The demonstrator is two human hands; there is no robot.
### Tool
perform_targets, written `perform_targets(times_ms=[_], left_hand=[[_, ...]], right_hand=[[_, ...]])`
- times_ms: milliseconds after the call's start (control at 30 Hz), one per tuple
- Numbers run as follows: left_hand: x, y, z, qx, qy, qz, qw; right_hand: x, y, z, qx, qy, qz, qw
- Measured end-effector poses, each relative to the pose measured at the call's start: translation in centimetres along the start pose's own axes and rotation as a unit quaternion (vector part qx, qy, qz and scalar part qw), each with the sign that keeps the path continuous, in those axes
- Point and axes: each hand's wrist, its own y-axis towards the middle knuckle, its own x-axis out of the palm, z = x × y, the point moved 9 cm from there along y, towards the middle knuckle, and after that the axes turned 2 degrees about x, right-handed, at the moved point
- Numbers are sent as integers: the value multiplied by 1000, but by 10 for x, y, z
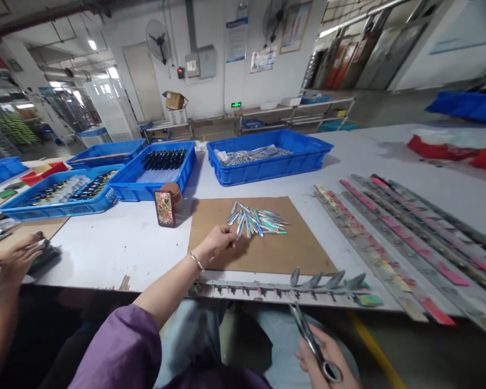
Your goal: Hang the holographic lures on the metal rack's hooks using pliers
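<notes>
Pliers (308, 335) fill my right hand (324, 359), their tip just short of the rail (247, 290), which lies between them and the shiny slivers (257, 220). My left hand (221, 241) is far nearer: its fingers are drawn together at the heap's near left edge, though I cannot tell whether they pinch one. From that grip the heap spreads ahead and rightward on the cardboard (275, 254), nearer slivers pointing roughly toward me, right-hand ones lying crosswise.

White table (117, 248): blue bins (271, 174), brown cardboard sheet (263, 260), long strips (362, 246) on right.
</notes>
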Motion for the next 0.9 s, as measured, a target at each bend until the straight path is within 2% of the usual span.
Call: perform_targets(times_ms=[67,100,167,200,233,300,367,467,533,667,733,767,833,900], left_hand=[[19,-14,7,13,-128,-32,991],[28,-20,12,17,-217,-47,975],[46,-28,22,17,-388,-70,919],[53,-31,27,16,-440,-78,894],[60,-34,30,20,-460,-81,884],[70,-39,34,38,-443,-76,893],[76,-44,35,65,-390,-53,917],[81,-50,31,102,-311,-24,945],[83,-52,30,119,-290,-27,949],[85,-55,33,144,-298,-49,942],[86,-56,35,155,-290,-56,943],[86,-56,36,164,-275,-57,946],[83,-58,38,190,-229,-47,953],[81,-60,42,220,-177,-41,958]], right_hand=[[10,-9,8,94,132,-19,987],[15,-12,6,117,184,-25,976],[23,-13,-2,142,282,-25,949],[27,-13,-4,160,326,-27,931],[32,-14,-4,186,368,-27,911],[44,-15,-2,239,435,-50,866],[58,-16,-3,268,485,-100,826],[74,-16,-12,247,539,-179,785],[79,-15,-19,217,559,-207,773],[88,-14,-33,171,556,-224,782],[91,-13,-36,171,530,-214,802],[91,-13,-34,174,504,-193,824],[78,-9,-27,155,397,-111,898],[56,-6,-29,82,205,-12,975]])
